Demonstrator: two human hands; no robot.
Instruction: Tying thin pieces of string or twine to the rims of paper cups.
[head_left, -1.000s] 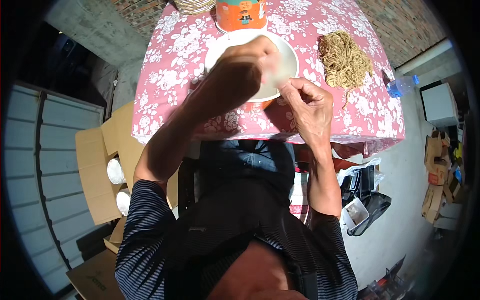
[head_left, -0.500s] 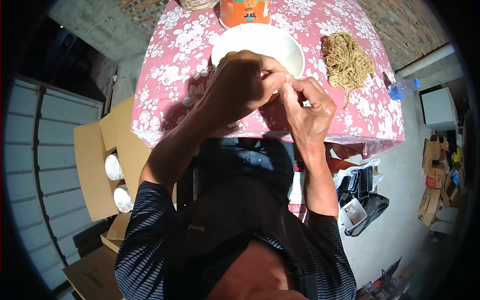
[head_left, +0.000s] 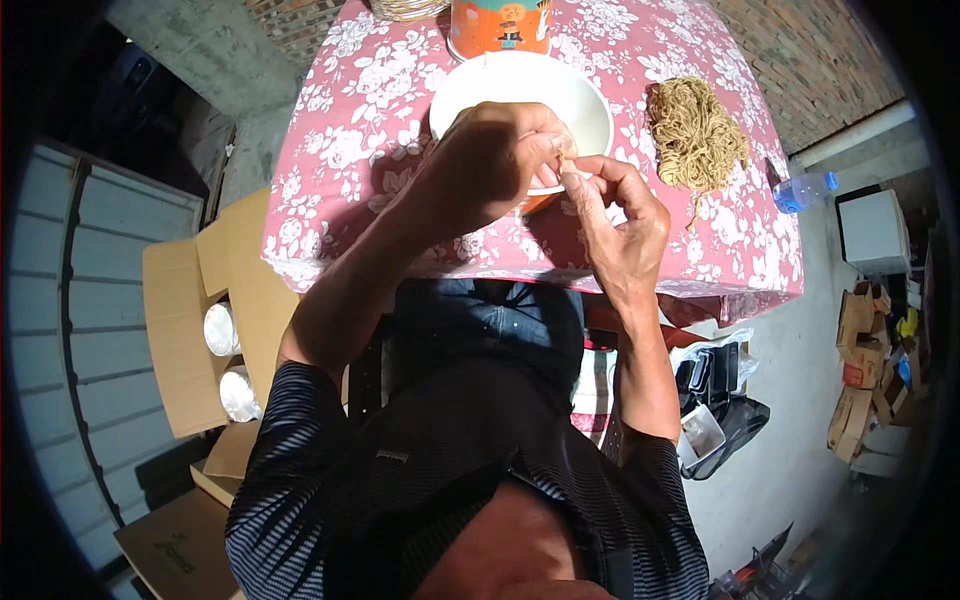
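- Up close, the left hand (head_left: 490, 165) and right hand (head_left: 615, 215) meet over the near rim of a smooth, round white bowl (head_left: 520, 85).
- Both sets of fingers pinch narrowly on one small tan strand (head_left: 566, 160); its long axis is too small to tell.
- Beside the bowl, a tangled tan fibre bundle (head_left: 695, 135) lies on the floral-clothed counter (head_left: 350, 150).
- Behind stands an orange tin (head_left: 497, 25).

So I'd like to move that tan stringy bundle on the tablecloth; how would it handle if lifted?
The tan bundle looks like loose tangled strands, so probably floppy and light. A strand trails from its lower edge, so bits may drop. It seems unlikely to roll.
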